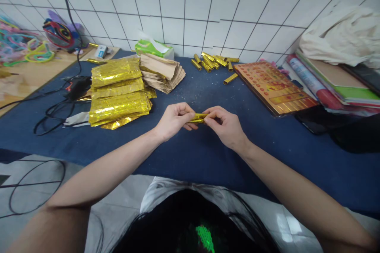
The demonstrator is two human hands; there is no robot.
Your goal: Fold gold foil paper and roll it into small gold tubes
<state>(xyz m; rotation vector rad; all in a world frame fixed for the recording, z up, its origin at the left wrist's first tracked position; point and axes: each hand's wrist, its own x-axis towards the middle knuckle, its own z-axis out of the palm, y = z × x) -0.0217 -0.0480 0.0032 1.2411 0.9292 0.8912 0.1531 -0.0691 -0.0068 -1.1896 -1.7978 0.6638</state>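
Note:
Between my two hands is a small rolled piece of gold foil paper (198,118), held level just above the blue cloth (190,154). My left hand (177,118) pinches its left end, with the thumb on top and fingers curled behind. At the other end, my right hand (223,124) pinches it between thumb and fingertips. Fingers cover both ends of the roll. To the left lie stacked gold foil sheets (118,101), beside a stack of brown-backed paper (162,71). Several finished-looking gold foil rolls (209,62) are heaped near the wall, with a single roll (230,78) apart from them.
A printed orange pack (271,85) lies at right, beside books (350,83) and a white cloth bag (344,35). Behind is a green tissue pack (154,48) against the tiled wall. Black cables (56,112) and colourful pipe cleaners (23,45) are at left.

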